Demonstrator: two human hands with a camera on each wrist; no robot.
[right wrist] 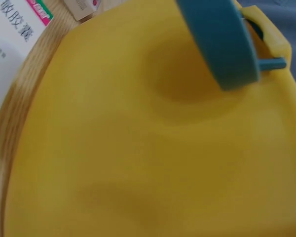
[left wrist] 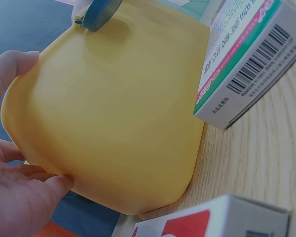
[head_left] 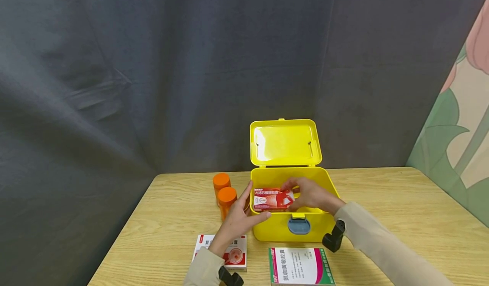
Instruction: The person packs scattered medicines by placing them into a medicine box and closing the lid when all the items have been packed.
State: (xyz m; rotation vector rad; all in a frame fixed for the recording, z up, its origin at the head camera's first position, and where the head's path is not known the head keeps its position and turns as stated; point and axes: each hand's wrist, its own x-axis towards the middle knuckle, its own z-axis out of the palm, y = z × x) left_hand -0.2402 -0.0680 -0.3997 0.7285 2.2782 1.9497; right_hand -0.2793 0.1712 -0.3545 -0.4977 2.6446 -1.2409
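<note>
A yellow lidded box (head_left: 267, 228) stands with its lid (head_left: 284, 144) up and a blue-grey latch (head_left: 299, 225) on its front. Inside it, at the left, is a red medicine box (head_left: 272, 199) with white print. My right hand (head_left: 311, 194) reaches over the front rim and pinches that medicine box at its right end between thumb and fingers. At the front left corner of the yellow box, my left hand (head_left: 238, 218) rests with spread fingers along the left side and the thumb at the front rim. The right wrist view hides the right hand behind the yellow wall.
Two orange-capped bottles (head_left: 227, 196) stand left of the yellow box. A white and red medicine box (head_left: 237, 256) lies partly under my left forearm. In front of the yellow box lies a white, green and pink medicine box (head_left: 299, 265). A dark curtain (head_left: 229, 74) hangs behind the wooden table (head_left: 153, 231).
</note>
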